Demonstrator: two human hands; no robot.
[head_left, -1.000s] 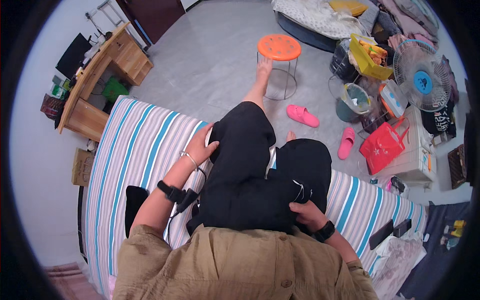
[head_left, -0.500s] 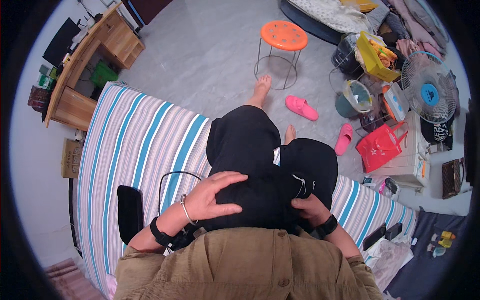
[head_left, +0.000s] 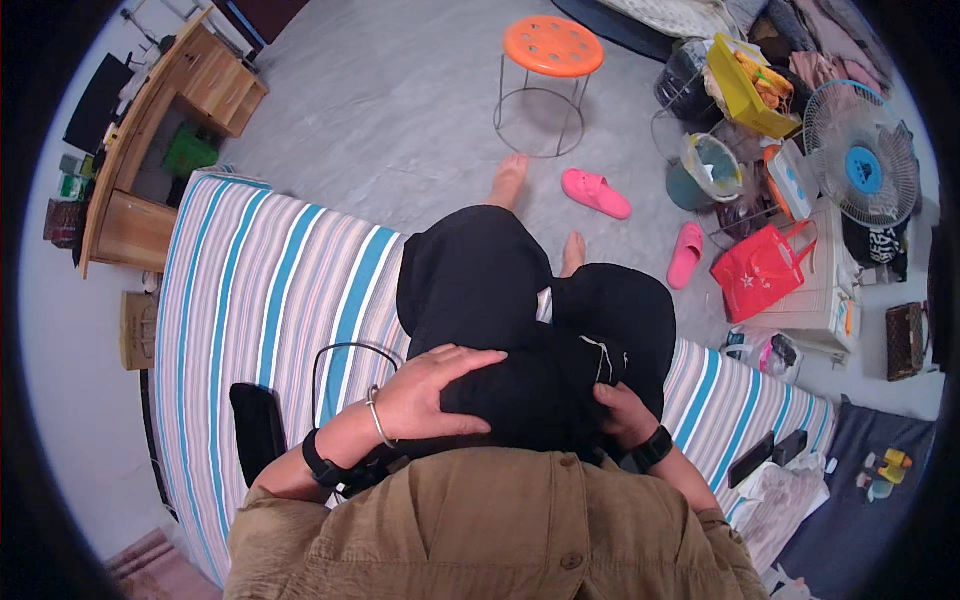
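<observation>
The left hand (head_left: pixel 428 397), digits spread, lies over black fabric (head_left: pixel 535 400) at lower centre, apart from the right hand (head_left: pixel 628 413), whose grip cannot be told, while the cable loop (head_left: pixel 350 345), left of centre, could snag should the former swing outward

right hand (head_left: pixel 628 415): partly hidden | brown shirt (head_left: pixel 480 530): cut by lower edge

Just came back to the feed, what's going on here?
Someone in a brown shirt is sitting on a striped bed, lap covered in black fabric. The left hand is on the fabric, thumb and fingers spread apart. The right hand is at the fabric too, near a white cord; whether it grips anything is hard to tell. Pink slippers and an orange stool stand on the floor ahead.
</observation>
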